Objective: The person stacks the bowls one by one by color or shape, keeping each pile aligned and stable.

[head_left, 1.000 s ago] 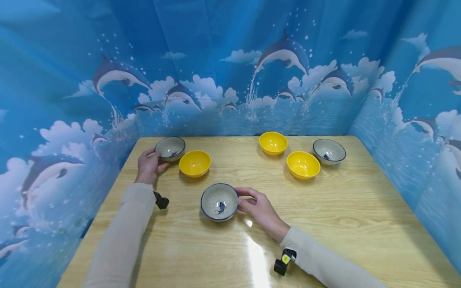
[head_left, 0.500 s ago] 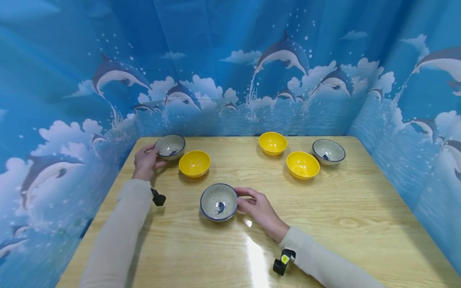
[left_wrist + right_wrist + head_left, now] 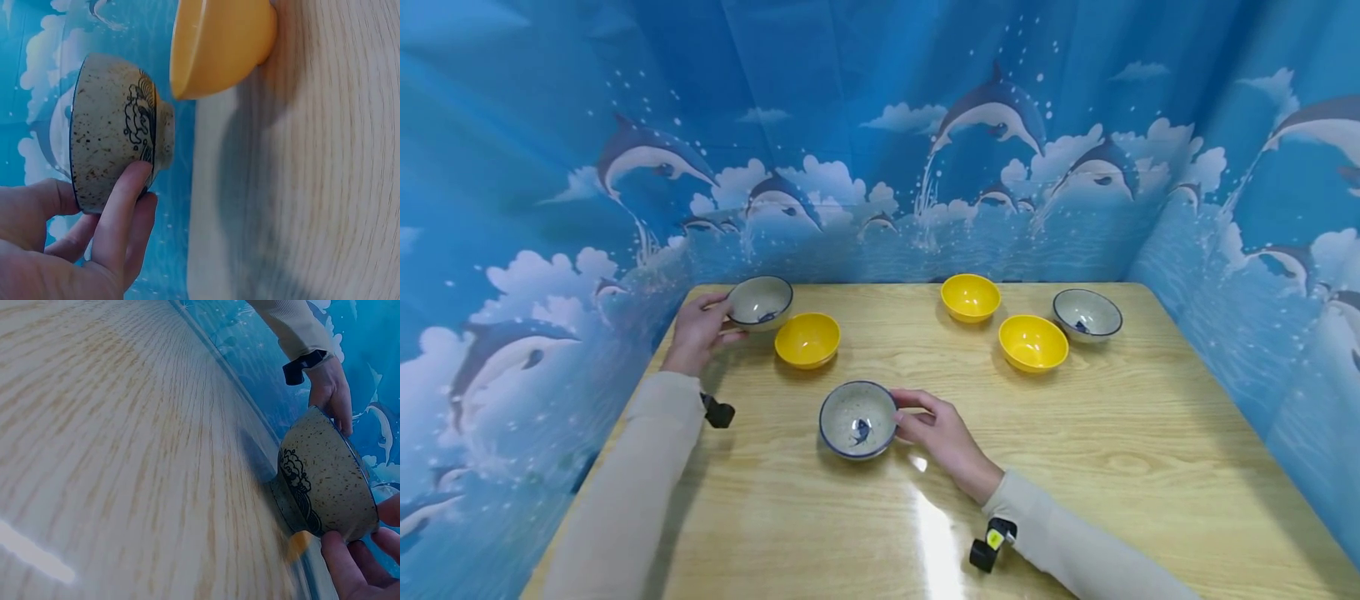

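Note:
At the table's far left corner my left hand (image 3: pixel 698 332) grips a grey speckled bowl (image 3: pixel 760 302) with a dark blue rim by its left side. In the left wrist view, thumb and fingers pinch that bowl's wall, and its foot stands apart from the wooden surface. A yellow bowl (image 3: pixel 807 342) is close in front of it to the right. Nearer the middle, my right hand (image 3: pixel 946 440) holds a matching speckled bowl (image 3: pixel 856 417) at its right rim; a blue fish shows inside. The right wrist view shows this bowl's wave-patterned outside (image 3: pixel 325 475) with fingertips on the rim and side.
Toward the back right of the wooden table (image 3: pixel 1120 467) are two yellow bowls (image 3: pixel 970 297) and another speckled bowl (image 3: pixel 1087 314), the front yellow one right beside it. A blue dolphin-print curtain (image 3: pixel 850 125) borders the table at the back and both sides.
My left hand has shifted left around the bowl's side, and its bowl has risen slightly and moved a little right. The right hand and its bowl have stayed in place.

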Demonstrator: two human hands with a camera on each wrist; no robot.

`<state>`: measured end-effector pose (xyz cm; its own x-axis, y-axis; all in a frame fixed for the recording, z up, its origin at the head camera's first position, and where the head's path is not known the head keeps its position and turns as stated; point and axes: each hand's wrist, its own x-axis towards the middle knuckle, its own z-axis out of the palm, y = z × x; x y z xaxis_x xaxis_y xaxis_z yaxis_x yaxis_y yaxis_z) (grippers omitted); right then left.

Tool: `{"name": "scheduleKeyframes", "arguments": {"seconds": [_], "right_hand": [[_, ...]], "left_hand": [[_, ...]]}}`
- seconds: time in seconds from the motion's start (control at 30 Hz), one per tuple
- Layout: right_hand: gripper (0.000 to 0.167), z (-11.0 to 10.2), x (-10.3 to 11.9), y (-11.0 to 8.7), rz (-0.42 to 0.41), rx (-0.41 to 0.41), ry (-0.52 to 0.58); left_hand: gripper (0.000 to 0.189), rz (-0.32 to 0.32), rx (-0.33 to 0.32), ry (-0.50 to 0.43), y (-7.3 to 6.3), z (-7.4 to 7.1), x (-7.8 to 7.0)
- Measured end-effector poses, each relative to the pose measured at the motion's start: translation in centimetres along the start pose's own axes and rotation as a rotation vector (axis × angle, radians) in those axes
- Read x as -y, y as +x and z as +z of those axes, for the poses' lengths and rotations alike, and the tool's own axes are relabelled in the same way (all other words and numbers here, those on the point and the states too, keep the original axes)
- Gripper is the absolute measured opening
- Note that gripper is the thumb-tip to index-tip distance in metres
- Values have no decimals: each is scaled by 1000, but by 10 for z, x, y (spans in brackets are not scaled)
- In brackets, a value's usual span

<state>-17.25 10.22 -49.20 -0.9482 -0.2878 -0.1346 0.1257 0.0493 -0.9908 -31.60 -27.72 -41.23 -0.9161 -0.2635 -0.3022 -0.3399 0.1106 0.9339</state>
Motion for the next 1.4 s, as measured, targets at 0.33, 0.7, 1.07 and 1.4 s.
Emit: {"name": "scheduleKeyframes", "arguments": {"seconds": [0.33,0.7,1.07,1.4], "right_hand": [[47,0,0,0,5,-10,3],[47,0,-1,1,6,-11,10],[45,2,-1,2,11,-29,11],[45,2,-1,0,-12,-13,19]], "left_hand": [[56,61,165,110,-18,5,-6],[55,85,269,203,-39,23,-13],[55,100,357,313,-54,36,-13],[52,138,449,329,-64,44,-5]]}}
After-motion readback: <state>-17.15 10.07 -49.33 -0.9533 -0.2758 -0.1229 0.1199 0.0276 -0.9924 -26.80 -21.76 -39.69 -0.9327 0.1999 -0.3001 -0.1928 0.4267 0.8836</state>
